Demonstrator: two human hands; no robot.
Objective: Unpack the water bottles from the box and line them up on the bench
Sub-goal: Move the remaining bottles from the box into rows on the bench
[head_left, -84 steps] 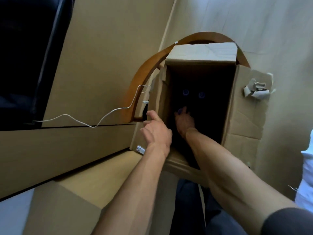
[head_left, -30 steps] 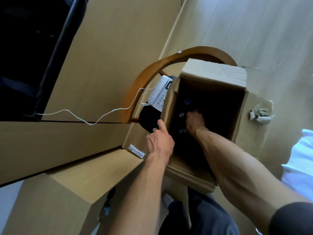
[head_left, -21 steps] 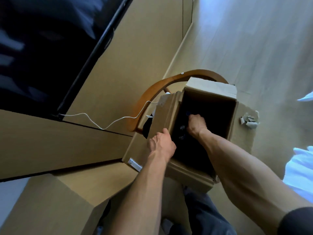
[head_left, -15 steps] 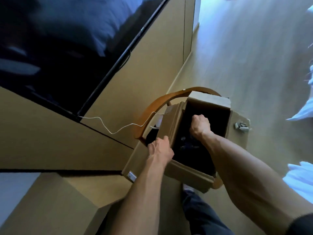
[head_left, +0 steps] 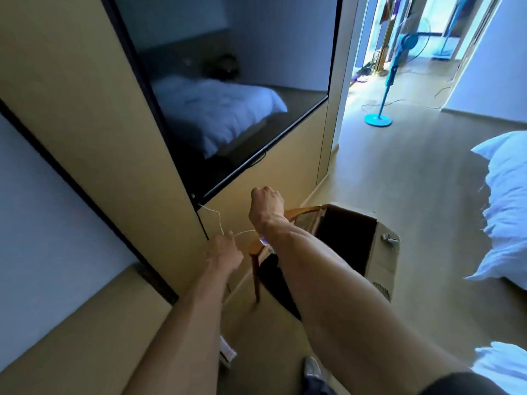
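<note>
- Right hand (head_left: 266, 199): raised above and to the left of the box (head_left: 349, 240), fingers curled into a fist. A glimpse of clear plastic, apparently a water bottle (head_left: 263, 241), shows under the wrist, so the grip is probably clamped on a bottle hanging down behind the forearm; most of it is hidden.
- Left hand (head_left: 225, 253): lower and further left, blurred; whether its fingers are apart or together cannot be told. A white cable (head_left: 218, 223) passes just beside it.
- Box: open, dark inside, resting on a wooden chair (head_left: 302, 216); its remaining contents are not visible.
- Bench (head_left: 85, 309): the tan surface at lower left, below and left of both hands.
- Key relation: the bottle's long axis appears roughly vertical; the bench lies down and left of the grip, nearer the left hand.
</note>
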